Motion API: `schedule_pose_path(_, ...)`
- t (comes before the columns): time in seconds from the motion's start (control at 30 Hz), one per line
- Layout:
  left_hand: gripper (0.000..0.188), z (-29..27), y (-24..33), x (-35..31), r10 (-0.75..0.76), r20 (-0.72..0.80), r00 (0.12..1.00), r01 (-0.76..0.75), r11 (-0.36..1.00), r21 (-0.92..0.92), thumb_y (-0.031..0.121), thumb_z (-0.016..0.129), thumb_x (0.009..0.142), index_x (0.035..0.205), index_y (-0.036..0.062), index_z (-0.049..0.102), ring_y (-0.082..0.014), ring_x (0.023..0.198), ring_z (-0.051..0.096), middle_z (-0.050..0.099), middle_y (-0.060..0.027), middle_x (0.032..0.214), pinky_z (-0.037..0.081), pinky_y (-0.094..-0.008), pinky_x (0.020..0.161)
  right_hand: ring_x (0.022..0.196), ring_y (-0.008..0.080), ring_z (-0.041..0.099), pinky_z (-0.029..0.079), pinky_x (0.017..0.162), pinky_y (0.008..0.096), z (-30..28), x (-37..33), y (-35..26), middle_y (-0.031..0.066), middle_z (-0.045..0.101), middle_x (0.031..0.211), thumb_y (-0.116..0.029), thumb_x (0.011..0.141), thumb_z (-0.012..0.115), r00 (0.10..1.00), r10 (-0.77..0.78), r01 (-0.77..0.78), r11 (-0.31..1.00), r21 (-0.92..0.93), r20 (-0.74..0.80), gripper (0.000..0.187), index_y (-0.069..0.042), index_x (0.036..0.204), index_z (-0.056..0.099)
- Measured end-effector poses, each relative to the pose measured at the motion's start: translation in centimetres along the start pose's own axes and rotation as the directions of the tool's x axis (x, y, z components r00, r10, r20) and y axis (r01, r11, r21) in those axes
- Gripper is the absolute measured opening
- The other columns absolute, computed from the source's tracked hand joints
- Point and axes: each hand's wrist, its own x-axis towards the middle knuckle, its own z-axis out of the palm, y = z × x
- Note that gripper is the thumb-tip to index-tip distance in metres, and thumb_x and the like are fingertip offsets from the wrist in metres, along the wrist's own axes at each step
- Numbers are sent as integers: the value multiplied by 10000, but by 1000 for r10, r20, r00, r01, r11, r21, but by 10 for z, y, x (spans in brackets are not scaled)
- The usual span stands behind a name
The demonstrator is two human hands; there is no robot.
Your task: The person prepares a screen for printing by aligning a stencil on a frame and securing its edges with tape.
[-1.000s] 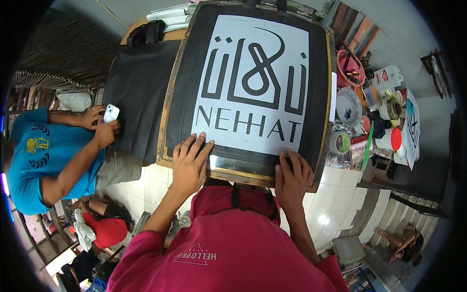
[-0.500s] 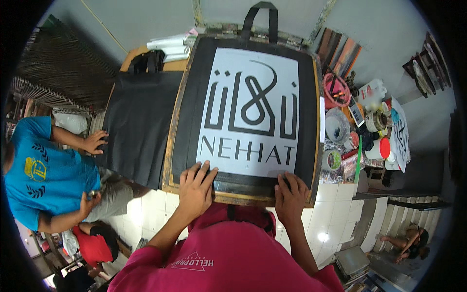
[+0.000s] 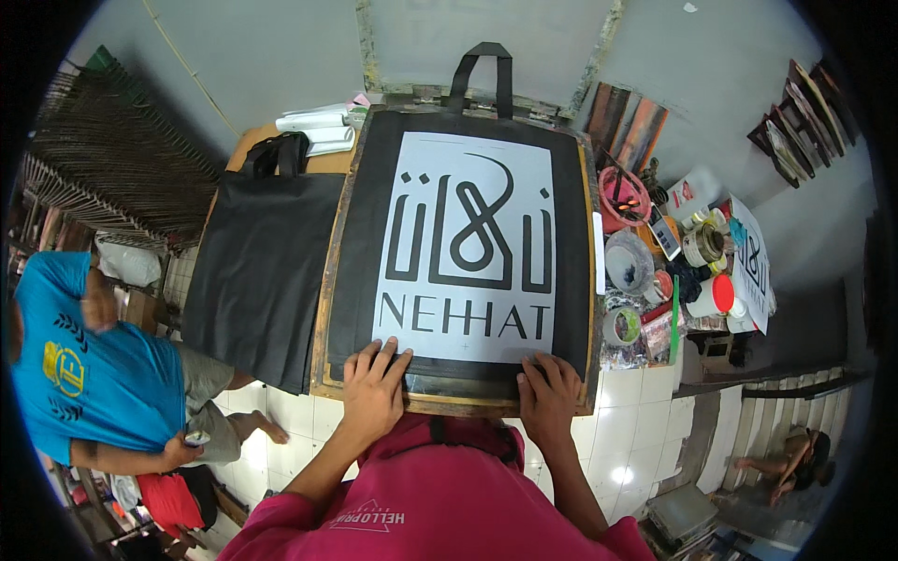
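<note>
In front of me a black fabric tote bag (image 3: 360, 257) is laid flat over a wood-edged board, its looped handle (image 3: 483, 65) pointing away from me. On the bag lies a white paper sheet (image 3: 468, 159) printed with a large black design and lettering. My left hand (image 3: 372, 388) rests palm down at the sheet's near left corner, fingers stretched out. At the near right corner my right hand (image 3: 548, 397) lies the same way, fingertips on the sheet's edge. Neither hand grips anything. The board's near edge (image 3: 458, 409) shows between the two hands.
Another black tote bag (image 3: 267, 271) lies to the left, near a person in a blue shirt (image 3: 108, 360) holding a small object. At right stand a pink basket (image 3: 625, 198), a clear bowl (image 3: 629, 262), a red-lidded tub (image 3: 716, 295) and a green strip (image 3: 674, 318). Paper rolls (image 3: 323, 131) lie behind.
My hands stay at the sheet's near corners while the view tilts slightly upward. The blue-shirted person's hand has left the other bag and is raised, blurred.
</note>
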Motion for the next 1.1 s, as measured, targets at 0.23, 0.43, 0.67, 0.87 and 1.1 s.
schedule_pose_path(0.23,506,0,2,2,-4,-4,1000,4,1000,-3,69,668,842,1348,66,693,-392,1321,529,600,-188,1446,370,-520,1101,1272,326,552,401,1061,517,2,-1,4,89,660,1316,-200,953,723,999,-20,19,1000,-15,-39,278,-78,1199,770)
schedule_pose_path(0.43,494,2,3,-1,-9,-4,1000,9,1000,-2,47,656,856,1348,58,694,-393,1326,527,599,-193,1452,369,-526,1102,1272,320,546,395,1049,516,3,-1,2,80,655,1321,-212,958,714,999,-15,14,999,-32,-47,274,-93,1199,770)
schedule_pose_path(0.67,479,1,6,0,-9,-11,1000,9,1000,9,40,638,867,1342,48,693,-396,1324,532,609,-199,1437,371,-527,1101,1283,330,533,385,1043,522,6,-5,4,82,655,1316,-220,967,697,996,-27,24,999,-30,-87,277,-94,1203,772)
schedule_pose_path(0.87,469,2,7,-1,-10,-25,1000,10,1000,17,41,637,868,1332,50,697,-393,1325,533,612,-201,1433,375,-521,1098,1297,343,534,381,1064,529,7,-4,6,98,654,1316,-206,961,691,995,-62,59,998,-35,-80,297,-71,1217,759)
schedule_pose_path(1.1,460,8,7,-4,-12,-67,998,14,1000,24,39,637,867,1323,55,699,-389,1323,539,622,-198,1425,380,-518,1100,1276,327,568,382,1074,534,11,-5,12,116,666,1293,-206,959,689,990,-100,98,995,-20,-95,300,-59,1213,755)
